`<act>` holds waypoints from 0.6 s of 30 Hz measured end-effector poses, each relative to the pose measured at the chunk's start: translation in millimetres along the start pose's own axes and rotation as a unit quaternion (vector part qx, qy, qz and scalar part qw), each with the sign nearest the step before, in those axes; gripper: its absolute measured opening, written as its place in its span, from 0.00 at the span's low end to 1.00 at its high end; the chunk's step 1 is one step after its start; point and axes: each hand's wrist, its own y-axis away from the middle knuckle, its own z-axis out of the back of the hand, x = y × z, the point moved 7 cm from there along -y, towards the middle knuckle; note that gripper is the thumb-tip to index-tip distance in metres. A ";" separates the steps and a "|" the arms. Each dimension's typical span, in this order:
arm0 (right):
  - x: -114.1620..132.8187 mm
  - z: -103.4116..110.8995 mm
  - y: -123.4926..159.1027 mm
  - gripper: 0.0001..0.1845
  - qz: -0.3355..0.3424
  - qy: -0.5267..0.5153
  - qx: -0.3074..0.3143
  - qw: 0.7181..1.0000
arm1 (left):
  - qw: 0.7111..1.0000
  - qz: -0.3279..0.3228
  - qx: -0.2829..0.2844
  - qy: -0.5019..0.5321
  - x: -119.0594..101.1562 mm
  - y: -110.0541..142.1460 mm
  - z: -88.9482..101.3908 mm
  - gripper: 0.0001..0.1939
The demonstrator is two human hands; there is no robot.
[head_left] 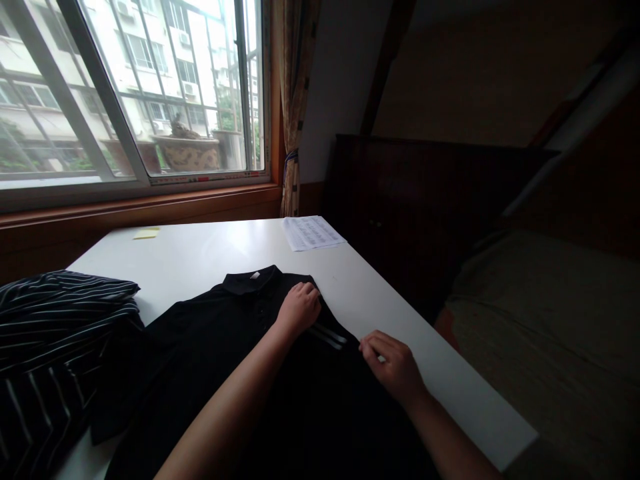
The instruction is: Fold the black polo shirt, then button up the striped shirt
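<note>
A black polo shirt [210, 347] lies spread front side up, its collar pointing toward the window. Two light stripes cross its right-hand side near the sleeve. My left hand [300, 308] is closed on the cloth at the right-hand shoulder, just beside the collar; its fingertips are partly hidden. Lower down on the right, my right hand [393, 365] pinches the edge of the sleeve between thumb and fingers. The lower part of the shirt is too dark to make out well.
The shirt rests on a white table [220, 243]. Dark striped clothing [65, 333] is heaped at the left. Printed sheets [313, 233] and a yellow paper pad [146, 234] lie toward the back. A window [190, 87] and a tied curtain [295, 120] stand behind; a bed [555, 333] is at right.
</note>
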 end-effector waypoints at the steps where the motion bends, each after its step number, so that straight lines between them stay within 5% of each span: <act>1: -5.9 1.7 0.1 0.16 -0.024 0.001 -0.013 1.000 | 1.000 -0.003 0.005 0.001 -0.8 0.0 -0.2 0.11; 5: -24.2 0.5 1.3 0.14 -0.086 -0.008 -0.032 0.996 | 1.000 0.008 0.021 0.003 -1.1 1.7 -3.0 0.13; 11: -29.5 -16.4 3.4 0.07 -0.091 -0.019 0.028 0.995 | 0.998 0.043 0.034 -0.001 0.8 3.8 -3.8 0.15; 18: -36.0 -29.5 4.8 0.09 -0.078 0.026 0.079 0.993 | 0.998 0.053 0.043 -0.003 0.5 3.2 -1.4 0.15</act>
